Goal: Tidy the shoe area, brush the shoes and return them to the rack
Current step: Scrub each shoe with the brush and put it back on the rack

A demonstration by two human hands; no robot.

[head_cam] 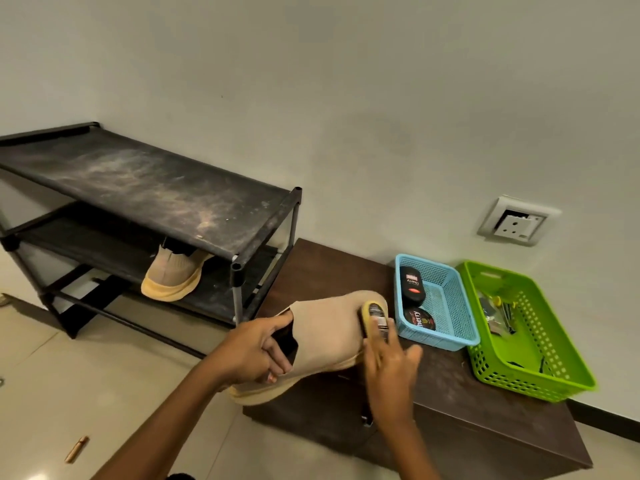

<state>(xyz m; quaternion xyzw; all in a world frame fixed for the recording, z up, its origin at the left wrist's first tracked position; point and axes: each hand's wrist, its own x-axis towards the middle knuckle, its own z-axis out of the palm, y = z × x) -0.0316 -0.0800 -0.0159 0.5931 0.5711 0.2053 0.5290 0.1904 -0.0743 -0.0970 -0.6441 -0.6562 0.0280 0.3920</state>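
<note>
My left hand (254, 351) grips a beige knit shoe (329, 332) by its opening, thumb and fingers curled into the collar, and holds it tilted over the dark wooden cabinet (450, 410). My right hand (391, 372) holds a yellow-backed shoe brush (375, 318) against the shoe's toe side; the hand is blurred. The matching beige shoe (173, 277) lies on the middle shelf of the black shoe rack (149, 181), whose top shelf is dusty.
A blue basket (446, 306) on the cabinet holds a polish bottle (412, 284) and a polish tin (422, 318). A green basket (540, 362) with small items stands to its right. A wall socket (517, 221) is above. A small wooden piece (77, 449) lies on the floor.
</note>
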